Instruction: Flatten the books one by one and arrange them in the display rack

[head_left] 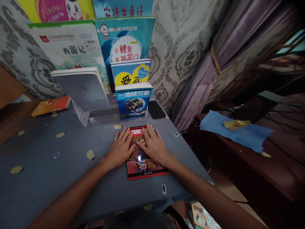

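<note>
Booklet (141, 158) pressed flat beneath two spread hands

The grip is spread on both sides: the left hand (121, 149) is laid over the booklet's left edge, the right hand (155, 148) over its upper right, with fingers extended, thumbs turned inward and nothing pinched. By this wide placing, the cover is probably kept flat and the booklet kept from sliding. It is laid face up near the front of the desk (71, 181), where it can be reached equally from both sides. Just beyond it, the Earth book (133, 106) is stood upright, cover outward, seemingly so that it can be seen; to its right a phone (156, 109) is laid flat. Farther back, a grey book (82, 87) and tall books (69, 44) are propped up, the former apparently by a clear stand (102, 118). At the far left, an orange book (51, 106) is laid down.
</note>
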The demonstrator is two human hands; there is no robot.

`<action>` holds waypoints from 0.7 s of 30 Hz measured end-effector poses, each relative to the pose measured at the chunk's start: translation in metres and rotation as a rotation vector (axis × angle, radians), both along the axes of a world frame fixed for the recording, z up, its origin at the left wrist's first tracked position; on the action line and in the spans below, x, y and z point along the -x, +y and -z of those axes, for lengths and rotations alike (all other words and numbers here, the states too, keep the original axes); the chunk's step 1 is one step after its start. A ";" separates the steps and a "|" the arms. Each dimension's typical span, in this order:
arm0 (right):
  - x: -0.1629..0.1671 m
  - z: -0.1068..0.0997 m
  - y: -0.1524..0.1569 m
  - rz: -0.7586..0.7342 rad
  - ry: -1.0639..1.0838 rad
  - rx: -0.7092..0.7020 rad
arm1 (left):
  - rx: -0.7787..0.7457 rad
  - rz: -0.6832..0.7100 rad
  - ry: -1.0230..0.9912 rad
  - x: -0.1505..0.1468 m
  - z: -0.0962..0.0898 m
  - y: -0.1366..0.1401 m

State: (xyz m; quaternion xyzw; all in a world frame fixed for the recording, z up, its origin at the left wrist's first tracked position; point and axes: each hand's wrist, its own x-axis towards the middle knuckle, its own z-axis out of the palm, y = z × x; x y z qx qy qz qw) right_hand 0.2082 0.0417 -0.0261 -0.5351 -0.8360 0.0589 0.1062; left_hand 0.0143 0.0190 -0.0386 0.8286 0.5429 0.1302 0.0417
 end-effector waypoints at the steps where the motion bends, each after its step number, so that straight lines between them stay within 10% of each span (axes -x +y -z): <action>1: 0.000 0.001 0.000 0.000 0.007 -0.002 | -0.007 -0.021 -0.004 0.000 0.001 -0.001; 12: -0.006 0.015 0.007 0.012 0.093 -0.025 | 0.007 -0.154 -0.218 -0.001 0.004 -0.006; 21: -0.016 0.034 0.015 -0.021 0.355 -0.102 | 0.264 -0.260 -1.383 -0.004 0.001 0.001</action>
